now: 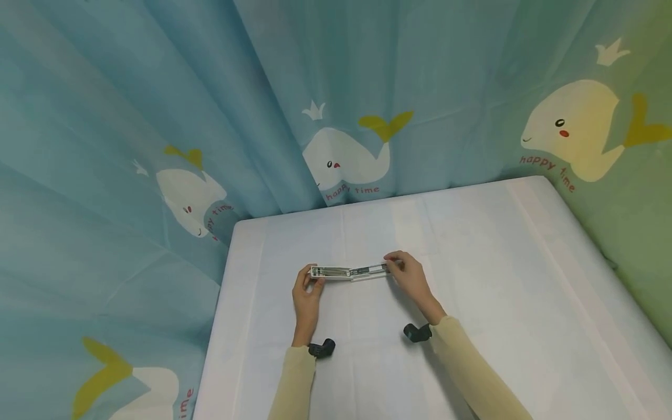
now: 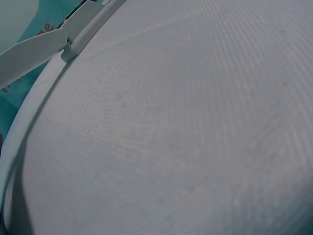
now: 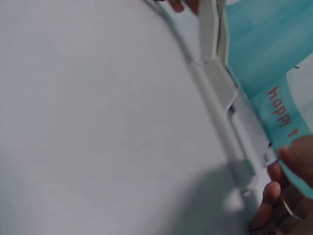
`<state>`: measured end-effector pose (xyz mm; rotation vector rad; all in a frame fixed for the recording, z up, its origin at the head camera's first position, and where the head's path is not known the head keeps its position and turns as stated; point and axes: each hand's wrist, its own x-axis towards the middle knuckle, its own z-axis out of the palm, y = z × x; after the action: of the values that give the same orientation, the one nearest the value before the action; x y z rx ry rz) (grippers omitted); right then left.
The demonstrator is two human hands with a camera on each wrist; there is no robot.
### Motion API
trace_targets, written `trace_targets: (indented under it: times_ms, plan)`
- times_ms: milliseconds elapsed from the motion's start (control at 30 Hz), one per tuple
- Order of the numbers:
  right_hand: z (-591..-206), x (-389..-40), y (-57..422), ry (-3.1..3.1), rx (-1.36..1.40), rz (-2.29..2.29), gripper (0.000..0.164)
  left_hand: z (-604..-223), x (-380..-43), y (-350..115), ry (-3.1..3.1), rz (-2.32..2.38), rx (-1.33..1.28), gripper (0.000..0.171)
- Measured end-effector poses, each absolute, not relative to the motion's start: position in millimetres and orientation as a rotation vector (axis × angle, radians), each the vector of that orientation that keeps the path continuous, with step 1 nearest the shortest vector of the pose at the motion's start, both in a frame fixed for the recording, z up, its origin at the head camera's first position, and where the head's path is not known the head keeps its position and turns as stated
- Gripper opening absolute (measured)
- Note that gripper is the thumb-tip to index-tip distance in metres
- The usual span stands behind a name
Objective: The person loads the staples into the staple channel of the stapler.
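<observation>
A white stapler [image 1: 331,272] is folded wide open above the white tabletop, its two halves meeting at a hinge in the middle. My left hand [image 1: 306,300] grips the left half by its end, with thumb in front and fingers behind. At the other end my right hand [image 1: 412,280] pinches the tip of the half with the metal staple channel. In the right wrist view the stapler [image 3: 215,81] runs down toward the thumb and fingers of that hand [image 3: 293,181]. The left wrist view catches only part of the stapler [image 2: 32,55] at the upper left.
A pale cloth covers the table [image 1: 525,303]. Blue-green curtains [image 1: 446,116] with printed whales hang along its back and sides. Black wrist cameras sit at the left cuff [image 1: 322,349] and the right cuff [image 1: 417,333].
</observation>
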<state>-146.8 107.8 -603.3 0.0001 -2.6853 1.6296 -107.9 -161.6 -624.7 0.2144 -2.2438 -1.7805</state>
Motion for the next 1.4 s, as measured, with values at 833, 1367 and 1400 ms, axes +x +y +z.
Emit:
trace_targets:
  times_ms: [833,1367,1400]
  plan:
    - [-640.3,-130.8,110.2,-2.652,0.184,1.341,0.022,-587.5,-124.8,-127.9,-2.419,-1.752,-0.045,0.043]
    - [-640.3,-129.7,110.6,-2.648,0.256,1.275,0.022,-584.3,-141.2,-76.8,-2.748,-1.018,-0.620,0.037]
    - [-640.9,-129.5,110.3,-2.649,0.263,1.260,0.022,-585.2,-141.6,-75.5,-2.750,-1.014,-0.608,0.037]
